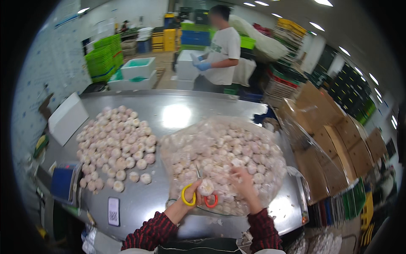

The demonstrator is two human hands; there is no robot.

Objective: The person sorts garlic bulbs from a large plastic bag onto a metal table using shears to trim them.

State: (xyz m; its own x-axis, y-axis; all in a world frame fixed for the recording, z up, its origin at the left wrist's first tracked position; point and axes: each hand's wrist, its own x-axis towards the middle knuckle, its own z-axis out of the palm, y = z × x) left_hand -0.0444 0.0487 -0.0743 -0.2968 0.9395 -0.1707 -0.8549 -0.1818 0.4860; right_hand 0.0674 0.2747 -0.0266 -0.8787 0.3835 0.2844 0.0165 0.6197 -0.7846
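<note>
The left hand point(191, 191) grasps scissors point(198, 171), long axis pointing away from the person, with a garlic bulb point(206, 187) at its fingertips. The bulb lies between the hands, nearer the left. Rightward, the right hand point(243, 184) curls over the bag point(172, 148); its grip is too blurred to tell.

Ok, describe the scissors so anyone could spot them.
Find the clear bag of garlic on the metal table. Over its near side, the left hand holds the scissors; their one yellow and one red handle loop stand out against the pale bulbs.
</note>
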